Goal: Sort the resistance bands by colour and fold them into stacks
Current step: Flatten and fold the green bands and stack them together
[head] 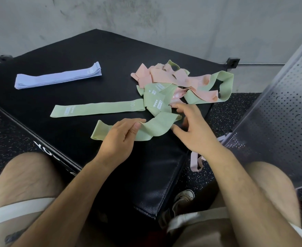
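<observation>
Padded box [75,50]: pink-green tangle [182,82] at the right edge, lilac stack [57,78] far left. At the near edge, the left hand [118,139] grip pinches a green band [155,127]; the right hand [196,129] grip is spread beside it. Best drawn clear, flattened, then laid on the flat green band [96,108].

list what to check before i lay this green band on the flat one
1. Left hand pinches the loose green fabric band: ok
2. Right hand grips its other end: cannot tell, blurred
3. Flat green band lies straight as stack base: ok
4. Held band clear of the tangled pink and green pile: cannot tell
5. Folded lilac stack kept apart: ok
6. Every band on the black padded box: not ok, a pale band lies on the floor
</observation>
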